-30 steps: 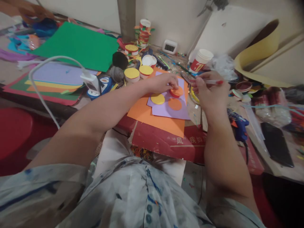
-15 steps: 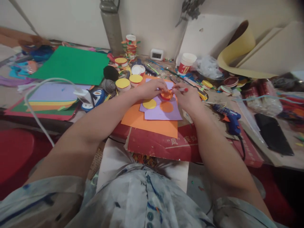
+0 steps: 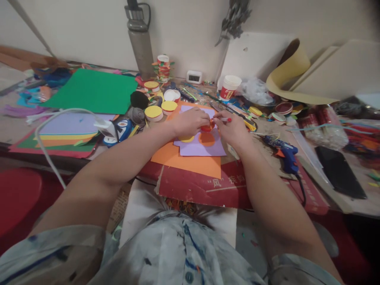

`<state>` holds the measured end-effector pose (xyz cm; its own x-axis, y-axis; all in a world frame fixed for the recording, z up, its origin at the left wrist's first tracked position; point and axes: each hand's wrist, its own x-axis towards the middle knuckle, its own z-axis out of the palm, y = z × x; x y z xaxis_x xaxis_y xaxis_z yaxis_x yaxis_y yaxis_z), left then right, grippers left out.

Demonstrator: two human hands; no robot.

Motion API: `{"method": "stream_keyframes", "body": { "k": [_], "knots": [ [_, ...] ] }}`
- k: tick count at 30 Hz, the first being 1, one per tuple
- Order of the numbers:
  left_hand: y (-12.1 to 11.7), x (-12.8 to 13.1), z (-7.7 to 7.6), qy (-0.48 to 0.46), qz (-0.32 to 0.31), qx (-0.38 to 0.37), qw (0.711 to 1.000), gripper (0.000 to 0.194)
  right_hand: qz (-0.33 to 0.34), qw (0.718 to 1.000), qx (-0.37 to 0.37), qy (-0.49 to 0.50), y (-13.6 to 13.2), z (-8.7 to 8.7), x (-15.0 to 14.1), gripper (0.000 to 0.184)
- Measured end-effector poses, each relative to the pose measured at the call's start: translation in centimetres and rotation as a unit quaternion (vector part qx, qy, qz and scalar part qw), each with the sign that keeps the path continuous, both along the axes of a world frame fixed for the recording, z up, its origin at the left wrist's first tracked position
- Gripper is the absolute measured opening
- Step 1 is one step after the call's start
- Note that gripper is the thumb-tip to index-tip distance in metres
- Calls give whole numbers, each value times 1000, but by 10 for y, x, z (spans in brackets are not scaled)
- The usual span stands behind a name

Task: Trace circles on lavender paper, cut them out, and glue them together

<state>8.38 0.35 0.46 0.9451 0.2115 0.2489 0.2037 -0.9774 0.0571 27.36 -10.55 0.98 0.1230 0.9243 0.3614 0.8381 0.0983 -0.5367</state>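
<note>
My left hand (image 3: 192, 120) is closed, its fingers curled on a small red-and-orange round piece (image 3: 207, 128), mostly hidden under them. Close by on the right, my right hand (image 3: 233, 126) pinches a slim pen with a red end (image 3: 228, 120), and its fingertips meet the same round piece. Below them lies purple paper (image 3: 192, 149), carrying an orange paper circle (image 3: 206, 139). A yellow paper circle (image 3: 187, 139) shows partly from under my left hand. Orange paper (image 3: 184, 164) is spread beneath the purple sheets.
Yellow-topped round pieces (image 3: 153, 113) stand left of my hands. A blue glue gun (image 3: 287, 156) and a black phone (image 3: 341, 172) lie to the right. At the back are a grey bottle (image 3: 141, 49), a small clock (image 3: 194, 77) and a paper cup (image 3: 229, 88). Green paper (image 3: 95, 91) lies left.
The view has tipped up, so everything sits lower. My left hand has rolled over the round piece, covering more of it and part of the yellow circle. My right hand keeps the pen.
</note>
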Motion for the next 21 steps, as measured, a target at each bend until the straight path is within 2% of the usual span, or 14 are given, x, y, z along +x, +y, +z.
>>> {"method": "stream_keyframes", "body": {
  "k": [5, 9, 13, 16, 21],
  "knots": [
    [-6, 0, -3, 3, 19, -6, 1000, 39, -21, 997, 0, 73, 4, 2, 3, 11],
    [-16, -3, -1, 12, 50, -9, 999, 43, -39, 993, 26, 112, 9, 9, 11, 18],
    [-24, -5, 3, 26, 66, 1, 997, 44, -50, 997, 23, 47, 19, 24, 17, 31],
    [-26, -5, -1, 18, 70, 14, 997, 44, -48, 999, 13, -1, 33, 34, 18, 35],
    [-24, -8, -12, -25, 57, 12, 998, 48, -24, 999, -7, -32, 54, 31, 20, 37]
  ]
}}
